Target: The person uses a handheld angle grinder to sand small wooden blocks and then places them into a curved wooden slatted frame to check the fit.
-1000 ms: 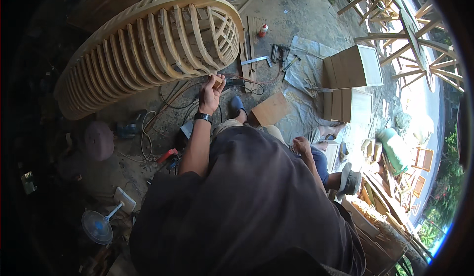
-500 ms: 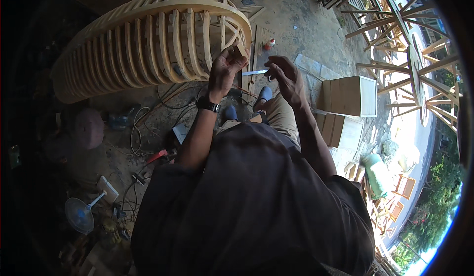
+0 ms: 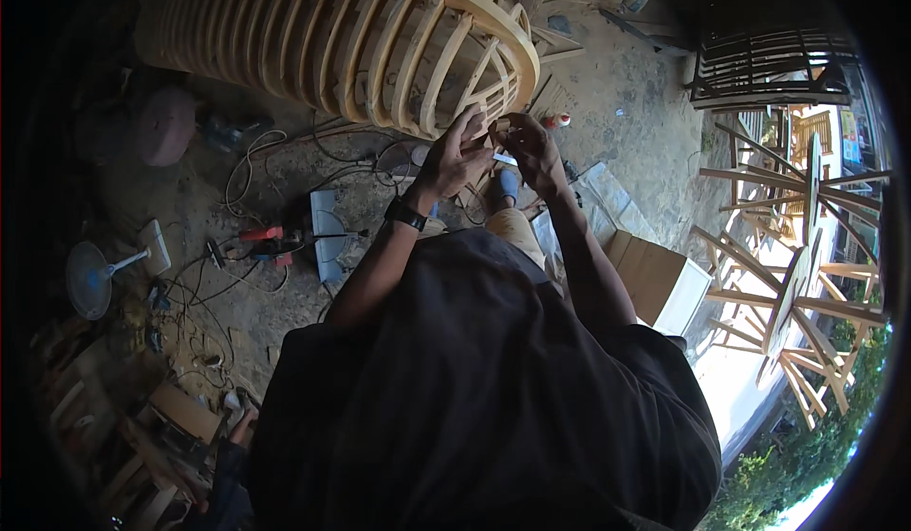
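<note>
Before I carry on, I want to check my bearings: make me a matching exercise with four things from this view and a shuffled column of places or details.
Things:
1. Left hand
2. Ribbed, curved pale wooden frame
3. Round fan with a pale stem
4. Pale wooden box with a whitish face

Places or details:
A. To the right of the right forearm
B. At the picture's far left
C. Black watch at its wrist
D. Across the upper part of the picture

Pairs: 1-C, 2-D, 3-B, 4-A
</note>
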Motion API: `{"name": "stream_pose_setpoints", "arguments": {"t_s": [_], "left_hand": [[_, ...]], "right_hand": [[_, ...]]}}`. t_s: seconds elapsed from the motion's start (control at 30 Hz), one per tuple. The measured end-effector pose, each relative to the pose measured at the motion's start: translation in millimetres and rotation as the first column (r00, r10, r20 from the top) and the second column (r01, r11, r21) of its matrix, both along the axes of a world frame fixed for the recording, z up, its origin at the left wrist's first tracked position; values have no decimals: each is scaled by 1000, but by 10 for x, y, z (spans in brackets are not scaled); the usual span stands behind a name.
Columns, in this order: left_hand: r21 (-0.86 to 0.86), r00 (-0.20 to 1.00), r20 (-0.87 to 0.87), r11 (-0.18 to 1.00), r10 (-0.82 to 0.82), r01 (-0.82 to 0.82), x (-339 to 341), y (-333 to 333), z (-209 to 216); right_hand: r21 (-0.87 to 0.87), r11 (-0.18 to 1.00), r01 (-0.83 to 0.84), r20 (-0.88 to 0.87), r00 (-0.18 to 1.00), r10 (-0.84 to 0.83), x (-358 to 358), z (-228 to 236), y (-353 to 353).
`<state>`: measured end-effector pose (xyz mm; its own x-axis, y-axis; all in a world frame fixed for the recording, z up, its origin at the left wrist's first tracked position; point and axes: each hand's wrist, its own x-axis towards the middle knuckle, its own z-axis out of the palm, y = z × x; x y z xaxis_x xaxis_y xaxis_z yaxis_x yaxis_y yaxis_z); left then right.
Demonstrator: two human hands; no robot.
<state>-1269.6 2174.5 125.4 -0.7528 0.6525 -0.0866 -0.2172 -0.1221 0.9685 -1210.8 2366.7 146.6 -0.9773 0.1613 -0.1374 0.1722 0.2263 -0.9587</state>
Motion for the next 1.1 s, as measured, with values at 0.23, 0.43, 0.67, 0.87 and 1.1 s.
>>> {"name": "stream_pose_setpoints", "arguments": {"t_s": [0.23, 0.43, 0.67, 0.87, 1.1], "left_hand": [[-245, 942, -44, 911, 332, -332, -344, 534, -1360], [-302, 616, -753, 708, 233, -638, -676, 1011, -2577], [-29, 451, -800, 726, 396, -687, -972, 1246, -3565], [101, 359, -789, 681, 499, -725, -1009, 1304, -3747], [188, 239, -816, 633, 527, -751, -1079, 1345, -3896]], "right_hand": [[285, 956, -66, 87, 995, 43, -773, -1047, 826], [316, 941, -123, 106, 990, 94, -1278, -2383, 976], [269, 961, -60, -137, 986, 100, -1391, -3226, 949], [121, 992, -39, -563, 820, 101, -1547, -3648, 924], [431, 873, 227, -632, 766, 113, -1534, -3701, 917]]}}
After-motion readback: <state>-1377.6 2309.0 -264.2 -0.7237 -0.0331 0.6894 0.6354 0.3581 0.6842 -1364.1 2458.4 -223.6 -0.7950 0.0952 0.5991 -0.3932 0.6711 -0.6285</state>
